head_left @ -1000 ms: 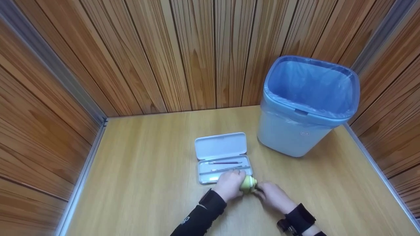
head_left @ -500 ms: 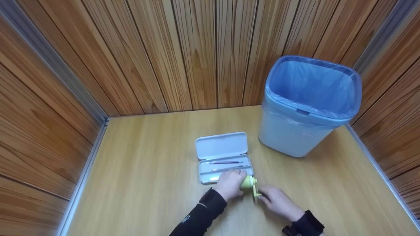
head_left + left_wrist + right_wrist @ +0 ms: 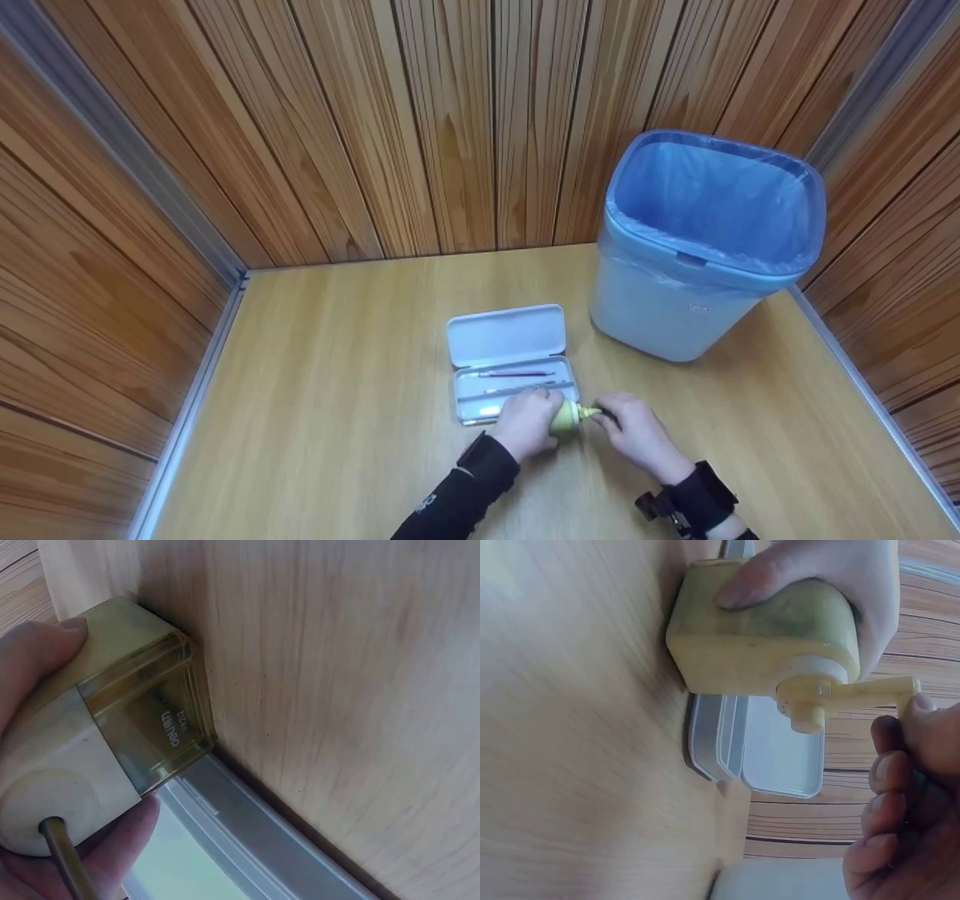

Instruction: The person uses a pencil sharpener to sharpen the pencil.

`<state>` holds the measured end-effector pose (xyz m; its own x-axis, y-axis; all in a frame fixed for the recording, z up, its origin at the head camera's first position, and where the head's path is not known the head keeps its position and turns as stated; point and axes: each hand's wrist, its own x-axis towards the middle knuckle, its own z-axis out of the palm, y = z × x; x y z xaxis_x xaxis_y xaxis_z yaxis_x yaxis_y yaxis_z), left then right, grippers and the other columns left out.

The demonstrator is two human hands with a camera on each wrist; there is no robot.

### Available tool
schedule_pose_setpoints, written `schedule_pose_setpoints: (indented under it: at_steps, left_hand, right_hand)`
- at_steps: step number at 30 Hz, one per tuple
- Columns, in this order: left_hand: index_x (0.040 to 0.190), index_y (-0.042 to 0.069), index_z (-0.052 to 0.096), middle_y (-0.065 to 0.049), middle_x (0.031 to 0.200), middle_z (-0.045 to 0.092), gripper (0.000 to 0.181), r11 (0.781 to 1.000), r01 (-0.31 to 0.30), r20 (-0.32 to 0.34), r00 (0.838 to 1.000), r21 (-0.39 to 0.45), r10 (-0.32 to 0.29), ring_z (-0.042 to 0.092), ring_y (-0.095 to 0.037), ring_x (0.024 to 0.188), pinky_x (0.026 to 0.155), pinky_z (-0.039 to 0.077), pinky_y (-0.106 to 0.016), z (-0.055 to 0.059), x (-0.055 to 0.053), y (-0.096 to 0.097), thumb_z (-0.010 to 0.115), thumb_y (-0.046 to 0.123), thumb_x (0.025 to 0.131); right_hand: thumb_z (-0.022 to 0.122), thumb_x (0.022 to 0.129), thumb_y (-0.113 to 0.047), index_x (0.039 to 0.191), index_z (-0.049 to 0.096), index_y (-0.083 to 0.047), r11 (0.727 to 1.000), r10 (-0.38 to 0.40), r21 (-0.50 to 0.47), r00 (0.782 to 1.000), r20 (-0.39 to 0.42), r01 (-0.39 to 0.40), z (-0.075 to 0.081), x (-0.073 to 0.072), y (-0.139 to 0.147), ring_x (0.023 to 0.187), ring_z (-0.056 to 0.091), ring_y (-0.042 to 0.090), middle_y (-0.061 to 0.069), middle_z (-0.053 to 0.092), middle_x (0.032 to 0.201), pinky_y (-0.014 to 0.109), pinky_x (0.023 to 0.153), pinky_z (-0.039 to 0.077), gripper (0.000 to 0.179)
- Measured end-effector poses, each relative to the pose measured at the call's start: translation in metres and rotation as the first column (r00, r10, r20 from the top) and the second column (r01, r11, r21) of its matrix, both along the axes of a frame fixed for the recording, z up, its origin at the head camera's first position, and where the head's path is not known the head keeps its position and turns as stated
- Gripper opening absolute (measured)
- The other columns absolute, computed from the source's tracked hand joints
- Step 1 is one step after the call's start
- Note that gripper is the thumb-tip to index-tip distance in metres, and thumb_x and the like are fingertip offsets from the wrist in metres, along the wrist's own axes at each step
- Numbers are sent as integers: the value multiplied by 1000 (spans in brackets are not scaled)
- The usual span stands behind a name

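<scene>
At nine o'clock, the person's left grip (image 3: 34,652) holds a boxy cream plastic sharpener (image 3: 56,746); its see-through amber compartment (image 3: 146,731) points toward two o'clock. A thin brown rod (image 3: 67,859) sits in its round hole at eight. A shallow pale-grey case (image 3: 259,829) lies at six on the wood-grained desk (image 3: 330,690).

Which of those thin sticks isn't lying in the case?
The brownish stick poking out of the sharpener; the purplish stick lies inside the open case.
</scene>
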<state>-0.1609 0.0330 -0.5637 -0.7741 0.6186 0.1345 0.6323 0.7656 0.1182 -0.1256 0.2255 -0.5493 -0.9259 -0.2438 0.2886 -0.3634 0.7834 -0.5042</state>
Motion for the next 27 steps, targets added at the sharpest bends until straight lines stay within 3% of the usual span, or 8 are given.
schedule_pose_setpoints:
  at_steps: [10, 19, 27]
  left_hand:
    - [100, 15, 59, 1, 91, 69, 52, 1000, -14, 5, 1000, 14, 14, 64, -17, 81, 72, 54, -29, -2, -1, 2, 90, 37, 64]
    - [103, 14, 61, 0, 92, 70, 56, 1000, -2, -69, 998, 17, 3, 65, -17, 80, 70, 54, -29, -5, -1, 1, 91, 39, 62]
    - [101, 15, 60, 1, 92, 70, 54, 1000, 3, -53, 999, 14, -3, 65, -17, 81, 71, 55, -29, -4, -1, 1, 91, 38, 62]
  right_hand:
    - [69, 85, -2, 84, 69, -6, 999, -36, -11, 996, 80, 37, 3, -23, -2, 77, 63, 21, 6, 68, 80, 40, 74, 54, 4]
    - [65, 87, 0, 85, 70, -4, 994, -79, -57, 982, 169, 90, -4, -43, -7, 79, 66, 27, 11, 71, 83, 47, 78, 54, 7]
    - [65, 88, -1, 81, 67, -7, 992, -103, -42, 964, 246, 117, -23, -56, -9, 70, 59, 18, 6, 67, 75, 38, 67, 50, 9]
